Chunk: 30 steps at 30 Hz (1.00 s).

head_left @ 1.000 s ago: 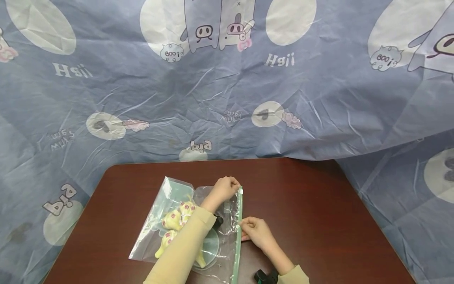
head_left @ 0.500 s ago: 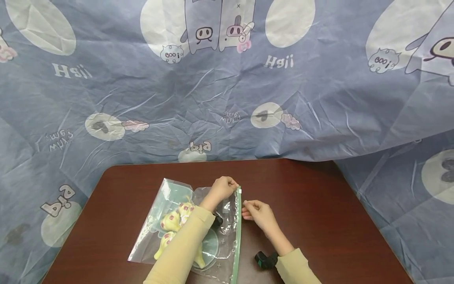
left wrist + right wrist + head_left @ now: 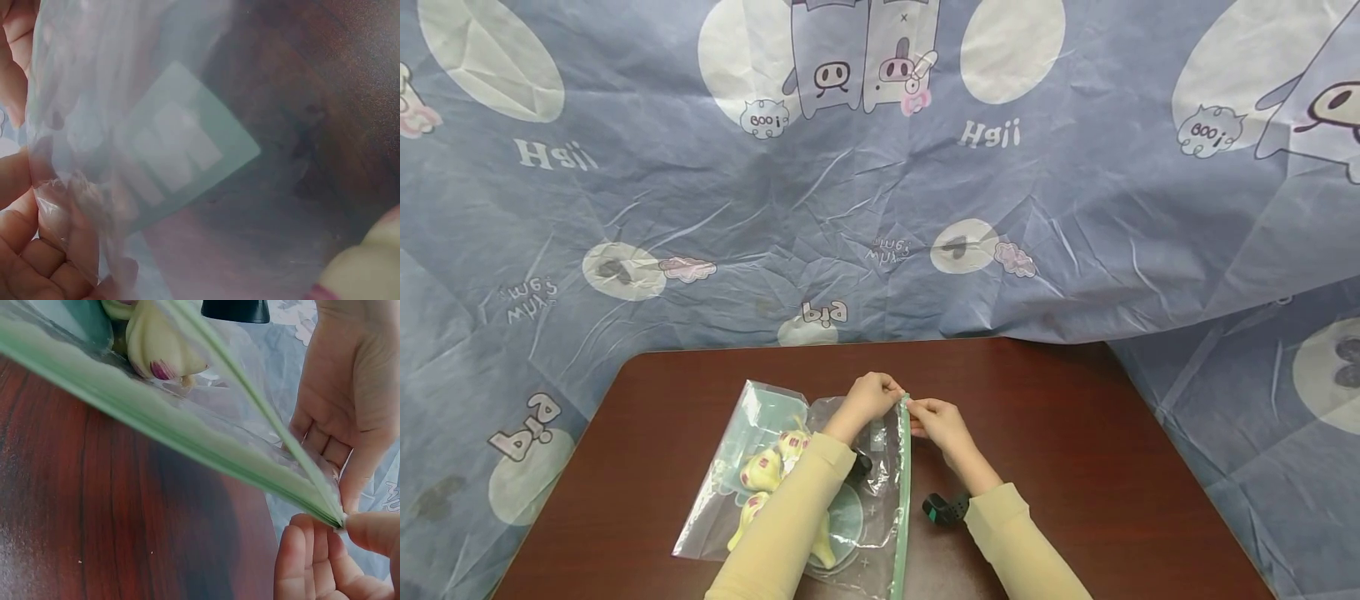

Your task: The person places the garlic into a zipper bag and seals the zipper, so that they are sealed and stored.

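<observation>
A clear zip bag (image 3: 711, 521) lies on the table with several garlic-like bulbs (image 3: 762, 472), cream-yellow with purple-pink patches, inside. Its green zip edge (image 3: 903, 500) runs along the right side. My left hand (image 3: 870, 395) grips the bag's far right corner by the zip end. Just beside it, my right hand (image 3: 942, 423) pinches the small white slider (image 3: 340, 525) at that end between thumb and fingers. Two green strips part from the slider in the right wrist view, leaving the bag's mouth gaping. Through the film in the left wrist view shows a green printed label (image 3: 187, 144).
The dark reddish-brown table (image 3: 1075, 467) extends on both sides of the bag. Behind it hangs a blue patterned cloth (image 3: 880, 192). A black wrist device (image 3: 945, 507) sits at the right cuff, and another (image 3: 860, 467) is near the left wrist.
My right hand has travelled up along the green zip edge, away from my body, to the far corner beside my left hand. The left hand and the bag have stayed nearly in place.
</observation>
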Available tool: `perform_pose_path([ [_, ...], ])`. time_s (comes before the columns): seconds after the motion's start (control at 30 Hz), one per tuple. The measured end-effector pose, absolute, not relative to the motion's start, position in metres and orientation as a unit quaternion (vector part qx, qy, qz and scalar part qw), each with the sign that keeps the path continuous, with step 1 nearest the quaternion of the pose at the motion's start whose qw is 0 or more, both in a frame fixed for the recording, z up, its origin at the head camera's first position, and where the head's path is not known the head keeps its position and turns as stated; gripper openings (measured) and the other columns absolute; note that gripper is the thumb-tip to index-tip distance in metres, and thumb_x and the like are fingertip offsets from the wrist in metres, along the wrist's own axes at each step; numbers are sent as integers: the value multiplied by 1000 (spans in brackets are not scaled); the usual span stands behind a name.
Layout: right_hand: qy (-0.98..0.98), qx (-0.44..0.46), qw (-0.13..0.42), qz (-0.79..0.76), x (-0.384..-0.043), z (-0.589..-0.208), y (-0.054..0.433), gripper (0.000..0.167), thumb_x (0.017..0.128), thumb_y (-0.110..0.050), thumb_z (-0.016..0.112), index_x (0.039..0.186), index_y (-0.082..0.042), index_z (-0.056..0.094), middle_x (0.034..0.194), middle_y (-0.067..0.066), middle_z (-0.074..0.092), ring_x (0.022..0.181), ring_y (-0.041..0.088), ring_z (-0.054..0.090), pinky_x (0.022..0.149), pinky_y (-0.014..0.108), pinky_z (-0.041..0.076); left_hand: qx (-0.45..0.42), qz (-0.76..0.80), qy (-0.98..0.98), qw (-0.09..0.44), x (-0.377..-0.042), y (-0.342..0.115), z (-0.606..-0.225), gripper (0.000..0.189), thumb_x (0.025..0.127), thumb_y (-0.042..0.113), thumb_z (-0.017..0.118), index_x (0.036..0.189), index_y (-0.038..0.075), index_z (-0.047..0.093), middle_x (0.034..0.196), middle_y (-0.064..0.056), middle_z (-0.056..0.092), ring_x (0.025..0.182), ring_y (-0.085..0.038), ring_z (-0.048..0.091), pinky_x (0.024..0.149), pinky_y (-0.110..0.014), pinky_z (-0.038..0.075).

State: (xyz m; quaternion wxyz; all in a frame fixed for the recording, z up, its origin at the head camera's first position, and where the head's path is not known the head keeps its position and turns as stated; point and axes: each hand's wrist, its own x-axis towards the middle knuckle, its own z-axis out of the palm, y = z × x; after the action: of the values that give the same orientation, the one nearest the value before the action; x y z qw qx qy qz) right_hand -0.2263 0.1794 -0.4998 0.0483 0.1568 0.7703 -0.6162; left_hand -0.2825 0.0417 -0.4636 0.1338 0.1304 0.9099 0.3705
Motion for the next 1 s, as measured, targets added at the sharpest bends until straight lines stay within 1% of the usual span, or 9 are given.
perform_pose_path([
  [0.1,772,159,57,-613,-228,-500,178,36,98,-27,61,115,4,67,106,16,69,81,12,67,77,31,59,127,371,910,137,-284,42,-464,16,96,20,65,92,7,74,93,-8,71,73,-15,56,65,-28,47],
  [0.37,781,146,56,-604,-226,-498,176,34,99,-25,60,110,6,67,96,14,68,73,11,66,79,37,59,105,368,910,159,-283,43,-460,19,97,21,63,90,7,74,87,-6,69,67,-15,52,58,-25,41],
  [0.47,787,143,55,-597,-225,-498,175,34,99,-25,60,110,6,68,94,13,68,73,10,66,78,36,59,105,367,910,160,-282,43,-458,19,97,20,63,90,6,73,86,-6,68,67,-15,52,57,-25,41],
  [0.6,797,138,58,-585,-221,-497,175,32,100,-24,59,108,5,68,91,11,67,72,11,65,76,36,59,99,364,913,159,-282,44,-459,18,97,21,64,90,7,73,92,-7,70,70,-15,53,59,-26,42],
  [0.67,801,136,59,-580,-218,-496,175,30,100,-23,58,107,5,68,89,11,67,72,13,65,78,39,59,98,365,913,154,-283,44,-460,18,96,22,64,89,8,73,94,-7,71,73,-15,54,61,-26,44],
  [0.77,807,129,57,-574,-211,-494,174,29,100,-22,58,103,4,68,86,10,66,73,16,66,79,42,58,98,371,913,142,-283,44,-460,18,96,22,65,90,7,73,94,-8,71,75,-16,57,63,-28,46],
  [1.0,807,113,49,-578,-190,-495,171,24,97,-18,60,99,4,68,81,9,65,72,18,66,75,42,58,96,383,910,128,-284,44,-462,18,96,22,65,95,8,74,96,-9,72,76,-16,60,67,-30,50],
])
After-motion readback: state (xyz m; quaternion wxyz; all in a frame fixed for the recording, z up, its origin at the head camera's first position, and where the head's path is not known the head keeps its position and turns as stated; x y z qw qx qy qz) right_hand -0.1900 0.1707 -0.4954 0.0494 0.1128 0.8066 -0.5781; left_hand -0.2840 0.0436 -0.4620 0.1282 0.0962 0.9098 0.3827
